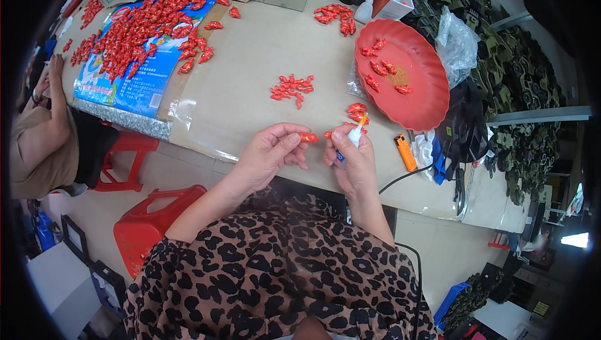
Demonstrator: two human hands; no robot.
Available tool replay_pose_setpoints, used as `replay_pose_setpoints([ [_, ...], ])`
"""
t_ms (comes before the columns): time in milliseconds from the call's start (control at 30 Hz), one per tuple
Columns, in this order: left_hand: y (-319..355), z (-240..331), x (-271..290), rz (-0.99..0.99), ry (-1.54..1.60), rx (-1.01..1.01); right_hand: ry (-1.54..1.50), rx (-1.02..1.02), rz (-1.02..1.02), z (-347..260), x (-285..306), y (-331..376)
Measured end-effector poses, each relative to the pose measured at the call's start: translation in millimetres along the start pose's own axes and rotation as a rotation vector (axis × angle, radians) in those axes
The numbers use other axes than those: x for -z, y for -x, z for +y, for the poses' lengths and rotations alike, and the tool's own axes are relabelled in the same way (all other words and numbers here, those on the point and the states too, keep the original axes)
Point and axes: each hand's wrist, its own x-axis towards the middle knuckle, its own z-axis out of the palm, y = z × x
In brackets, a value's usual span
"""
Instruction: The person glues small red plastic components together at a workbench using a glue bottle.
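Note:
My left hand (273,152) is closed, pinching a small glossy red plastic piece (307,137) between thumb and fingertips. Close beside it, my right hand (355,163) wraps round a small white glue bottle (354,136) with a blue label and a yellow tip pointing up. Another bit of red (327,134) shows at the right fingertips; whether that hand grips it too is hard to see. Just beyond the right hand, a few red pieces (357,108) lie on the table. Farther off sits a loose cluster of red pieces (292,88).
A scalloped red tray (440,99) with several red pieces stands at right, near an orange lighter (405,153). A large heap of red pieces (141,35) covers a blue printed sheet (152,83) at far left. Another person's arm (57,102) rests at the left edge. Red stools (134,227) stand below.

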Motion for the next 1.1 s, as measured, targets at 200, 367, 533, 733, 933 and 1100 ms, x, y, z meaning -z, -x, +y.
replay_pose_setpoints([
  [200,-1.9,-4.1,-1.0,0.009,-0.065,0.002,0.146,0.224,-0.012,14.3,-0.8,4.6],
  [367,-0.6,-4.2,0.6,0.0,-0.069,-0.012,0.168,0.258,-0.021,16.0,-2.4,4.5],
  [533,-0.4,-4.6,1.9,-0.008,-0.076,-0.001,0.206,0.282,-0.034,17.7,-3.2,4.6],
  [733,-0.6,-4.3,2.4,-0.023,-0.067,0.002,0.258,0.264,-0.031,17.7,-4.3,5.3],
  [933,0.0,-3.0,2.4,-0.029,-0.067,0.009,0.27,0.28,-0.04,18.8,-3.7,4.1],
  [1100,0.2,-3.8,1.9,-0.018,-0.086,0.002,0.291,0.273,-0.037,19.3,-3.8,3.6],
])
